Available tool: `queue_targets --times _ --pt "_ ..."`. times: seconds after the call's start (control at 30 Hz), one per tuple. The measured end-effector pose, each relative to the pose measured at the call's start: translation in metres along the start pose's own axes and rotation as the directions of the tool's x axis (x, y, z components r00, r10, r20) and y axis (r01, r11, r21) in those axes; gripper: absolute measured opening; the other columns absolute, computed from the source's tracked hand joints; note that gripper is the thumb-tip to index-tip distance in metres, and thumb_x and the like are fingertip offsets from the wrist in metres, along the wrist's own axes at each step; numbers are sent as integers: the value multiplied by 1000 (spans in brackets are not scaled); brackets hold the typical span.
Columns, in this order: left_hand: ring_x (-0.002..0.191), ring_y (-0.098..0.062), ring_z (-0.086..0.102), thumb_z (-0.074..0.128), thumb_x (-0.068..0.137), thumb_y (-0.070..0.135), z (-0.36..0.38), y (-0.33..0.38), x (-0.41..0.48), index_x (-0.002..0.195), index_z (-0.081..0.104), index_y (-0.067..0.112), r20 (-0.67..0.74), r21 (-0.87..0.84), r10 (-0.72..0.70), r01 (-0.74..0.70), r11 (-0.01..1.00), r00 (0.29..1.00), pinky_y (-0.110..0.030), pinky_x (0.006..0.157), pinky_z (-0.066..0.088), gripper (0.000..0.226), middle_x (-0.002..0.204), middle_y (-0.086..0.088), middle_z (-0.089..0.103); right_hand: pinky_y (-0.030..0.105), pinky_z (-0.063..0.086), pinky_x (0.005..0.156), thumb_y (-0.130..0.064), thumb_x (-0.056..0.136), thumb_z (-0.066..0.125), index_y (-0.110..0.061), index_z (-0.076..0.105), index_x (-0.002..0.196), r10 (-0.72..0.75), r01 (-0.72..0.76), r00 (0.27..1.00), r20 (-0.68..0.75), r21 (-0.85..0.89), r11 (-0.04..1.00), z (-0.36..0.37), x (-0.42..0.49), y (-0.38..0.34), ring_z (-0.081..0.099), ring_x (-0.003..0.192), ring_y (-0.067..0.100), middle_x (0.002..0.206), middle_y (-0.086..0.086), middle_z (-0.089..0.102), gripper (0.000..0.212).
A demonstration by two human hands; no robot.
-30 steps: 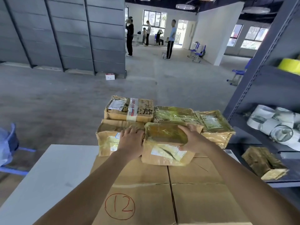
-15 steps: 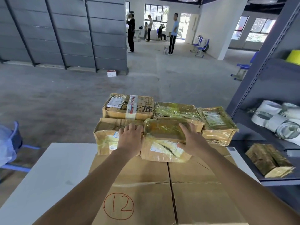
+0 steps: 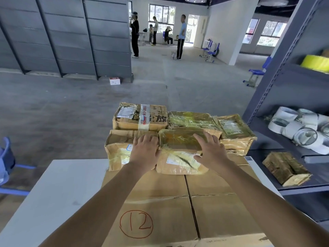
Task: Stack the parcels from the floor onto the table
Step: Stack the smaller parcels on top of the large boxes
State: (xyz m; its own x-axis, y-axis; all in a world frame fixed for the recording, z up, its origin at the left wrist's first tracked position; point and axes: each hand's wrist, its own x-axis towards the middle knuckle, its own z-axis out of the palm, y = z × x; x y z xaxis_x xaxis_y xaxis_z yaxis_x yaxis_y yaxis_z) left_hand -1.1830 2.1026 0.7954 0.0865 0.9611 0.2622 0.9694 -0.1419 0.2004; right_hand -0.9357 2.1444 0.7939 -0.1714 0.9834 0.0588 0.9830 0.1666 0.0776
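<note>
In the head view, a white table [image 3: 53, 189] is seen low in the picture, and a big brown box marked 12 [image 3: 160, 202] is laid on it. A row of small parcels is set on the far end of that box. The front parcel [image 3: 179, 154], wrapped in shiny tape, is placed in the middle of the row, right ahead of both arms. Its long side is stretched from left to right, across the way the arms reach. The left hand [image 3: 144, 152] is laid flat and open at the left end of this parcel, partly on the torn parcel [image 3: 119, 148] just beside it. The right hand [image 3: 211, 150] is spread open on the top right part of the front parcel, with the thumb down on its front face. Nothing is gripped by either hand; the parcel is only touched and pressed. The right hand is seen to be more on the parcel than the left. Three more parcels [image 3: 192, 120] are lined up behind, touching one another. No parcel on the floor is seen from here, so it is judged that the floor must be looked at next. The front parcel is judged to be set down, and both hands can likely be lifted straight back toward the body.
</note>
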Motion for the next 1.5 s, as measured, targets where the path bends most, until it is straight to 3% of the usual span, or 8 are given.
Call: queue_targets --times 0.23,0.37,0.47,0.7,0.87,1.17,1.33,1.5 --pt "126 -26 40 48 95 37 -8 -4 -10 124 50 20 -17 -42 23 -24 999 1000 -41 110 28 34 128 -4 47 50 35 105 -50 87 60 -35 15 150 29 -28 997 -67 11 1000 -13 -29 -17 24 140 31 158 4 11 79" --pt "134 -29 32 49 95 33 -10 -3 -30 130 48 18 1 -80 22 -22 997 1000 -42 108 31 38 136 -8 43 49 36 104 -52 88 57 -35 16 150 42 -42 996 -75 0 999 -11 -55 -28 25 139 31 154 8 20 76" --pt "130 -28 34 48 95 33 -14 0 -52 134 44 17 17 -98 7 -5 995 1000 -41 105 34 42 135 -9 44 49 34 106 -53 89 54 -36 15 150 30 -30 999 -42 11 999 -9 -76 -38 21 141 32 155 7 19 74" --pt "126 -24 37 48 94 34 -34 8 -125 131 46 18 33 -113 -120 123 986 992 -37 101 37 39 132 -5 44 48 37 105 -48 93 51 -38 15 150 -96 98 995 -21 170 981 -6 -129 -65 25 140 28 158 2 16 68" --pt "126 -25 38 51 94 32 -44 19 -207 130 47 18 65 -198 -228 237 951 971 -37 96 40 39 133 -5 45 45 40 100 -48 91 54 -38 19 150 -228 233 972 -59 381 895 -4 -185 -92 31 139 27 156 2 23 69" --pt "119 -26 47 53 93 33 -42 1 -373 127 49 19 144 -143 -479 498 855 866 -38 94 44 37 130 -5 48 42 43 97 -44 91 55 -35 23 149 -496 456 864 -81 542 706 39 -305 -181 36 134 25 152 -3 30 67" --pt "114 -38 49 51 90 28 -47 -28 -448 121 53 12 196 -62 -561 581 812 805 -46 94 45 35 120 -17 52 40 44 92 -44 89 54 -36 26 148 -570 477 821 4 545 690 74 -349 -228 43 127 27 147 -1 35 66" --pt "118 -38 46 54 91 26 -43 -66 -509 127 51 11 253 -28 -618 644 765 745 -43 96 43 39 125 -18 49 42 44 96 -41 88 59 -31 31 147 -617 473 782 87 560 680 102 -382 -277 47 122 29 141 1 41 66"
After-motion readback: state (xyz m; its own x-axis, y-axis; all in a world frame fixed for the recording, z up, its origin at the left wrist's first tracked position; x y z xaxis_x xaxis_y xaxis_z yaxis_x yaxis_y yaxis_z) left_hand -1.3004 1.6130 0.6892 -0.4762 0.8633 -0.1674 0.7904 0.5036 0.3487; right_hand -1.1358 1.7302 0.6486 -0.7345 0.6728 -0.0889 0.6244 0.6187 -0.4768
